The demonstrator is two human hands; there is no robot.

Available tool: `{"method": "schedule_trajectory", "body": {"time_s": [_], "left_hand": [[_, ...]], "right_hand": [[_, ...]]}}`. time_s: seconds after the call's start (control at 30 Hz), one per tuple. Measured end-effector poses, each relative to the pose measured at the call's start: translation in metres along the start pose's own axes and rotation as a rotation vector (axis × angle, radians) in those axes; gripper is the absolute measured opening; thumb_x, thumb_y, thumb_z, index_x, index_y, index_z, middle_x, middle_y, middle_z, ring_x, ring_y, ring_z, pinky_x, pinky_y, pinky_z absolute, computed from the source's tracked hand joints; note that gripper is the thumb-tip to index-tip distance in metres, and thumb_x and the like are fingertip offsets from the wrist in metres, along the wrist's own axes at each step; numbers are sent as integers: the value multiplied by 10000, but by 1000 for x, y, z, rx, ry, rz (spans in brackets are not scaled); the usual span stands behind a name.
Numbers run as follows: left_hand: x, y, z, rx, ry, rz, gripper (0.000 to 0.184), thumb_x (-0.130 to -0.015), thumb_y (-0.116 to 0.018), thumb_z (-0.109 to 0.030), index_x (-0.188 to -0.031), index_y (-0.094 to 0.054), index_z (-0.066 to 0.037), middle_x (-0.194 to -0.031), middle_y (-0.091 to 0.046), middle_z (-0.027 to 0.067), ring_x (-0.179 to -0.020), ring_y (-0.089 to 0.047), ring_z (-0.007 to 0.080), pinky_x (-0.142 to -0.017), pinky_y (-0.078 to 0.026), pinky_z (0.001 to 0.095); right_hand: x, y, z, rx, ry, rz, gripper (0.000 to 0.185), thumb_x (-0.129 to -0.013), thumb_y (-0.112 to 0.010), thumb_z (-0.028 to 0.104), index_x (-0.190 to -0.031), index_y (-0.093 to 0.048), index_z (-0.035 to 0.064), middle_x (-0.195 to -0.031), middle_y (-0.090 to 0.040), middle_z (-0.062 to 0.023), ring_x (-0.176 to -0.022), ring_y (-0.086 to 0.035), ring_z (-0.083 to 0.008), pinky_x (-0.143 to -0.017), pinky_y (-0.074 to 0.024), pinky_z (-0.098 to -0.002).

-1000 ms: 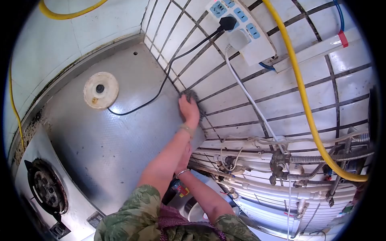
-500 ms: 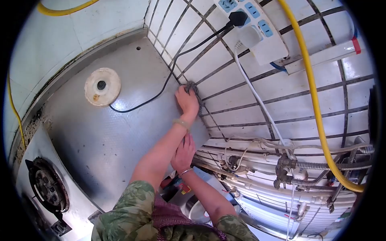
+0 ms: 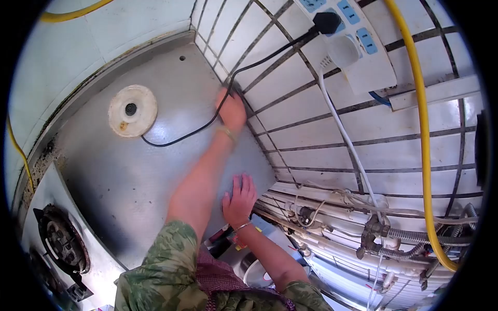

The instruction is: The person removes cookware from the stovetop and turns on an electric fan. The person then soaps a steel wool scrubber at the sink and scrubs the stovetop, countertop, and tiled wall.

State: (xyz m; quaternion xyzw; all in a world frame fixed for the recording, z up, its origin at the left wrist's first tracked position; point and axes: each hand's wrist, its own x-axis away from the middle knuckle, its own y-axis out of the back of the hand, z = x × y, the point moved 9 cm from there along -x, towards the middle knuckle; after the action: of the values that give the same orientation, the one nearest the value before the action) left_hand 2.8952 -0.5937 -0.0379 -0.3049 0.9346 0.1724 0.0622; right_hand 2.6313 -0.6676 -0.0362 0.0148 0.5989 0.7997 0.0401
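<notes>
My left hand (image 3: 232,110) reaches far across the metal counter (image 3: 155,181), fingers closed on a grey rag (image 3: 235,86) at the seam with the tiled wall (image 3: 321,124). Most of the rag is hidden, and the hand is slightly blurred. A black cord (image 3: 181,139) passes close by it, from a round, stained whitish appliance base (image 3: 148,106) up to a power strip (image 3: 371,67). Nearer to me, my right hand (image 3: 240,201) lies flat at the counter's edge, fingers spread and holding nothing.
A gas stove (image 3: 65,243) stands on the left. Pipes and valves (image 3: 373,228) run along the lower wall at right. A yellow hose (image 3: 423,114) and a white cord (image 3: 340,124) hang down the tiles. Below the counter edge is a pot (image 3: 257,274).
My left hand has slid with the rag farther along the wall seam, away from me. My right hand, earlier beneath the left forearm, now shows uncovered on the counter. The view has shifted slightly.
</notes>
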Motion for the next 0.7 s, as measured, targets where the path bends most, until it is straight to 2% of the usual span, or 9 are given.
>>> {"method": "schedule_trajectory", "body": {"time_s": [0.13,0.2,0.27,0.33,0.43,0.53,0.6,0.67,0.7], "left_hand": [[66,16,-19,123,49,258,180,-845,-578,-28,-1017,-538,9,-954,-617,232,-921,-581,445,-812,-461,490],[62,19,-18,188,62,254,214,-844,-573,-13,-1054,-537,9,-1019,-616,239,-985,-583,434,-849,-462,473],[26,20,-16,248,74,116,243,-845,-568,-2,-1085,-537,13,-1084,-611,250,-1050,-580,424,-882,-462,460],[-16,8,1,246,146,43,280,-843,-569,-8,-1115,-516,26,-1070,-613,257,-1036,-587,425,-874,-466,462],[-31,-11,24,257,350,232,317,-834,-574,-9,-1137,-488,29,-1054,-595,266,-996,-580,440,-855,-461,494],[30,-6,1,2,48,261,317,-832,-582,-21,-1127,-476,31,-1037,-586,273,-980,-570,456,-854,-454,517],[86,6,-23,-67,-77,265,297,-832,-586,-23,-1104,-479,29,-1040,-583,283,-1005,-563,464,-855,-450,534],[140,-4,-17,52,100,300,285,-830,-592,-21,-1094,-498,28,-1033,-592,276,-1017,-562,457,-846,-456,521],[138,-3,-16,82,131,300,282,-829,-595,-20,-1090,-503,28,-1040,-594,274,-1016,-565,456,-844,-457,519]], "right_hand": [[2,-4,-5,-4,19,-38,669,-803,-583,229,-1414,-399,28,-1463,-367,-234,-1373,-298,-438,-1114,-219,-554],[1,-6,-4,18,11,-7,676,-804,-580,233,-1419,-390,25,-1466,-361,-235,-1375,-293,-438,-1115,-217,-554],[5,-15,-12,48,17,-12,677,-807,-576,236,-1419,-385,18,-1467,-359,-235,-1376,-292,-440,-1114,-217,-555],[5,-19,-18,68,19,-12,679,-810,-573,238,-1420,-380,12,-1467,-359,-236,-1377,-290,-442,-1114,-217,-557],[9,-14,-13,55,7,-4,682,-813,-571,241,-1421,-375,5,-1464,-362,-237,-1379,-286,-443,-1114,-214,-557],[6,-6,-5,23,34,-44,681,-822,-573,253,-1424,-373,6,-1462,-365,-237,-1376,-288,-444,-1116,-213,-553],[9,-11,-10,47,45,-65,675,-836,-569,272,-1426,-372,8,-1461,-367,-237,-1372,-294,-446,-1115,-219,-546],[17,-37,-28,-11,-12,26,664,-854,-554,295,-1424,-374,6,-1464,-365,-237,-1372,-295,-444,-1105,-230,-541],[16,-41,-32,-36,-38,69,659,-863,-547,307,-1423,-375,4,-1465,-364,-237,-1373,-295,-443,-1100,-235,-539]]}}
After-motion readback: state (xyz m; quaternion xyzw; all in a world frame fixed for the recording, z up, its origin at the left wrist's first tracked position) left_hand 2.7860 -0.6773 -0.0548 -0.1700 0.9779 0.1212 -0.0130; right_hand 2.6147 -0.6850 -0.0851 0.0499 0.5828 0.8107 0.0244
